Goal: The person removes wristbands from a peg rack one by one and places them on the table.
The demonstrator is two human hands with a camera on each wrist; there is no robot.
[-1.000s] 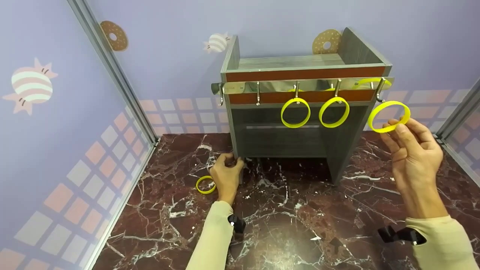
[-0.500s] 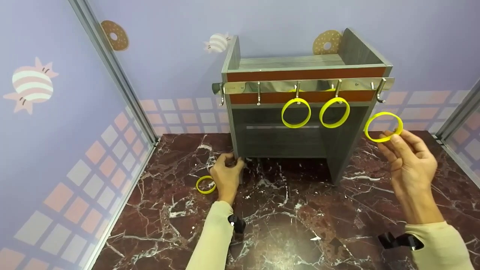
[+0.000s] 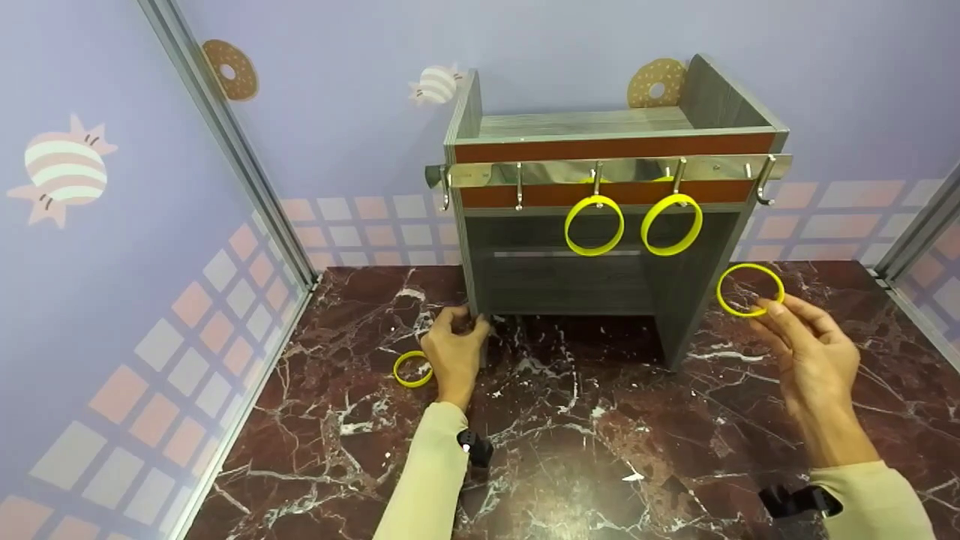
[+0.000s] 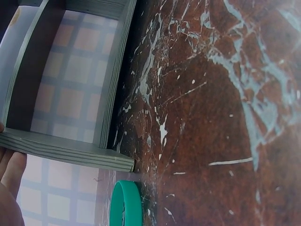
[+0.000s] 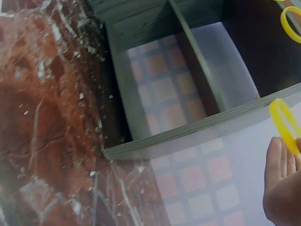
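Observation:
My right hand (image 3: 817, 367) pinches a thin yellow ring (image 3: 750, 290) between thumb and fingers, to the right of a small grey wooden shelf (image 3: 675, 315). That ring (image 5: 282, 123) also shows in the right wrist view. My left hand (image 3: 454, 356) grips the front edge of the shelf's left side panel, low near the table. Beside this hand, another ring (image 3: 399, 367) lies on the table; it looks green in the left wrist view. Two more yellow rings, one left (image 3: 568, 225) and one right (image 3: 698, 232), hang from hooks on the shelf's metal hook rail (image 3: 487, 176).
The shelf stands on a dark red marbled table (image 3: 555, 465) against a patterned back wall (image 3: 360, 97). A patterned left panel (image 3: 105, 247) bounds that side. An unoccupied hook (image 3: 763, 180) juts out at the rail's right end; others sit at its left.
My right hand has come down and slightly left with the yellow ring, away from the rightmost hook. My left hand stays at the shelf's side panel.

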